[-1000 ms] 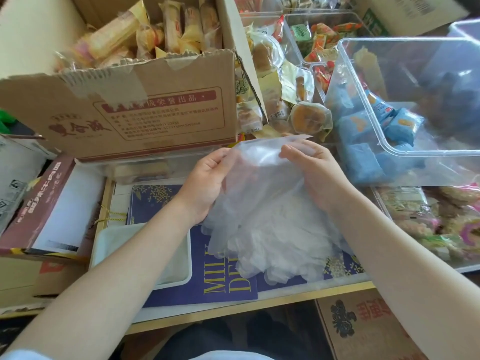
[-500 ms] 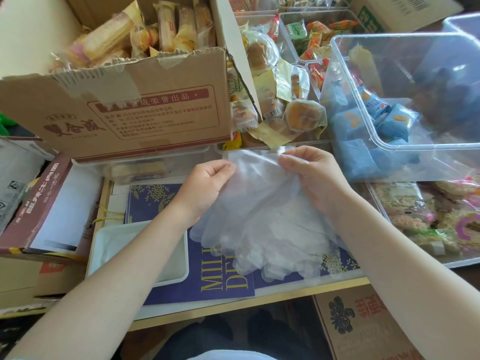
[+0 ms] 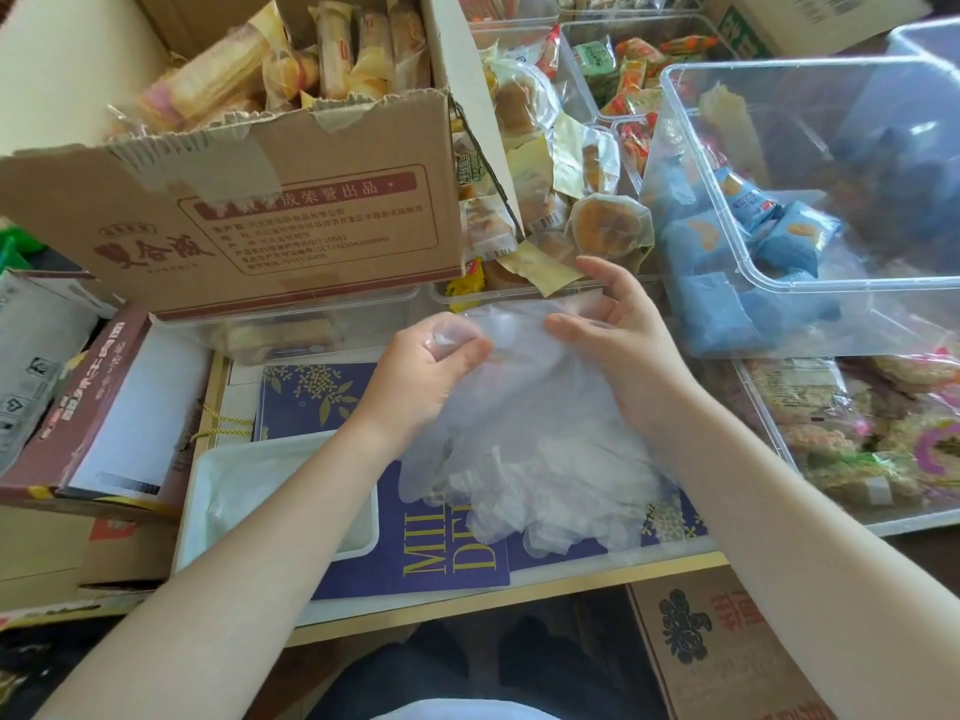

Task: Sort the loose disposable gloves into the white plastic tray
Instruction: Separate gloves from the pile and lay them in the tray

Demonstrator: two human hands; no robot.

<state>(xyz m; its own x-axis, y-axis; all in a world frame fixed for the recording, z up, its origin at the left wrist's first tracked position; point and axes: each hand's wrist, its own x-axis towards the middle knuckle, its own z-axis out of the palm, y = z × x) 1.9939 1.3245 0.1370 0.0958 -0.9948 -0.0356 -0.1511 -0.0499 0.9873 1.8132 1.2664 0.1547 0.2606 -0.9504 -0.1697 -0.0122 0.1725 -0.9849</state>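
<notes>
Item: bundle of loose disposable gloves [image 3: 524,449], clear film, centre of the frame, cuffs raised, fingers trailing onto the purple printed box [image 3: 415,558] below. Left hand [image 3: 426,371]: fingers curled, pinching the upper left cuff edge of the bundle. Right hand [image 3: 618,330]: fingers loosely bent at the upper right edge; thumb and forefinger appear to touch the film, but whether they actually pinch it cannot be told through the plastic. Destination: white plastic tray [image 3: 197,511], lower left of centre, just beside the bundle, some clear film already lying in it. Surroundings: cardboard box [image 3: 260,220] of wrapped snacks, upper left; clear bin [image 3: 810,283] with blue packets, right. Handling advice, as judgement: square the cuffs together, keep both edges pinched so the slippery layers do not slide apart, then carry the stack left and lay it flat inside the tray rim.
</notes>
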